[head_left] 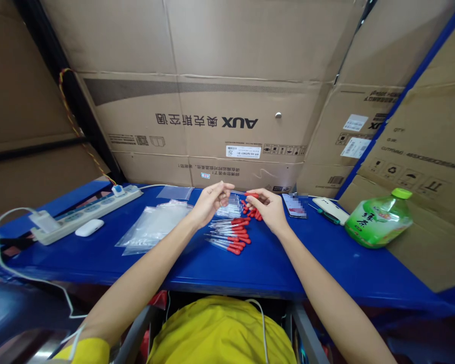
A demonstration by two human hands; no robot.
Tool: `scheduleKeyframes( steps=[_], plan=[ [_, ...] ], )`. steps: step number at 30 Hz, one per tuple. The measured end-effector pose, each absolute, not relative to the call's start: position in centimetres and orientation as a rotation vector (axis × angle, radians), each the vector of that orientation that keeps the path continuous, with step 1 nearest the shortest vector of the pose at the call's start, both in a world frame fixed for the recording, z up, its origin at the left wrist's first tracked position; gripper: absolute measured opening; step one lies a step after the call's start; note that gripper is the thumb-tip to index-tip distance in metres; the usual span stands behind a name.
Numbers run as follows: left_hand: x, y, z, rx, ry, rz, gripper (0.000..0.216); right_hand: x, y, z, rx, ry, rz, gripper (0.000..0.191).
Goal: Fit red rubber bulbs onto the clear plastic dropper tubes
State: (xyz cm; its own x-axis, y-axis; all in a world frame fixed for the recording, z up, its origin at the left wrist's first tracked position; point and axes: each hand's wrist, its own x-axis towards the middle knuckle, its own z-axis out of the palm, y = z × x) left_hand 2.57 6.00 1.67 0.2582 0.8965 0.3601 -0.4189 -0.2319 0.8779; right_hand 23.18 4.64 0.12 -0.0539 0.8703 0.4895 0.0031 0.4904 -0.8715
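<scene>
Dropper (251,195) is pinched by right hand (270,208); left hand (208,203), grip unclear, hovers; clear bags (155,222) overlap.

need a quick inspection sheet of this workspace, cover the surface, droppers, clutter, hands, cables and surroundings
Surface: blue table; no spill seen.
Job's things: red-ended droppers lie in a row, more behind; clear bags stacked to their left.
Clutter: phone and green bottle at right; white case at left.
Hands: right hand holds a dropper by its red end; left hand near its clear end, contact unclear.
Cables: white cable hangs beyond the table's left side; power strip on top.
Surroundings: cardboard walls behind and beside.
</scene>
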Motion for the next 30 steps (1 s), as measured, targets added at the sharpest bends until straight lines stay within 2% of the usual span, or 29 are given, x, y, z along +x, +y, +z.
scheduleKeyframes(
  steps=[5, 13, 24, 30],
  plan=[
    [3.8, 5.1, 1.8, 0.894, 0.286, 1.266, 0.045, 21.8, 4.2, -0.4, -0.79, -1.402, 0.771, 0.033],
    [4.4, 3.8, 2.1, 0.687, 0.072, 1.203, 0.052, 20.7, 4.2, -1.7, -0.787, -1.389, 0.639, 0.021],
    [3.1, 3.9, 3.0, 0.694, 0.083, 1.244, 0.042, 20.6, 4.0, -1.7, -0.712, -1.533, 0.965, 0.036],
    [2.8, 3.6, 3.3, 0.655, 0.091, 1.249, 0.039, 20.3, 3.8, -1.7, -0.729, -1.578, 1.031, 0.039]
  ],
)
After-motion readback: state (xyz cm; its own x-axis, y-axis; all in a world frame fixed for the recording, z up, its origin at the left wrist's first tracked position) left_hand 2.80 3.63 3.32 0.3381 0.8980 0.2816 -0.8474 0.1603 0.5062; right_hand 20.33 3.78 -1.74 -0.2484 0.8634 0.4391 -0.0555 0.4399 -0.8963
